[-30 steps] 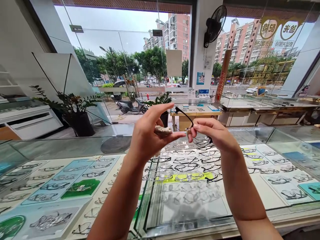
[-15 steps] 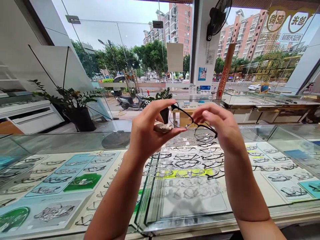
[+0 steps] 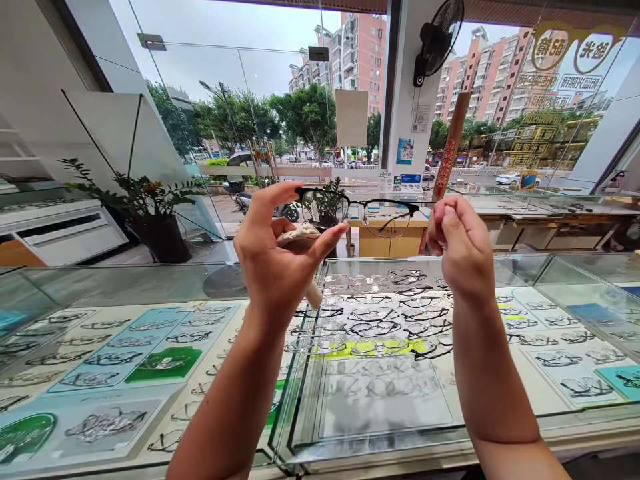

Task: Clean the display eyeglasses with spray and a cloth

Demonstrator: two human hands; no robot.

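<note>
A pair of eyeglasses (image 3: 356, 202) with a black upper rim and clear lenses is held up level above the counter, its front facing me. My left hand (image 3: 273, 253) grips its left end, index finger on the top corner and thumb below the lens. A crumpled off-white cloth (image 3: 300, 235) is tucked into the same palm, one end hanging below it. Beyond the frame's right corner, my right hand (image 3: 463, 233) is closed, thumb pressed on the curled fingers, seemingly on the temple arm; its fingers hide most of that contact.
Below the hands stands a glass display counter (image 3: 390, 433) with rows of eyeglasses inside. Green and blue display cards (image 3: 165, 363) lie at the left. Farther off are a potted plant (image 3: 157, 227), a wooden cabinet (image 3: 375, 243), a wall fan (image 3: 436, 40) and large windows.
The eyeglasses have turned from a slant to level, front towards me. My left hand has moved left and my right hand slightly right, its fingers now closed tighter. More cloth shows.
</note>
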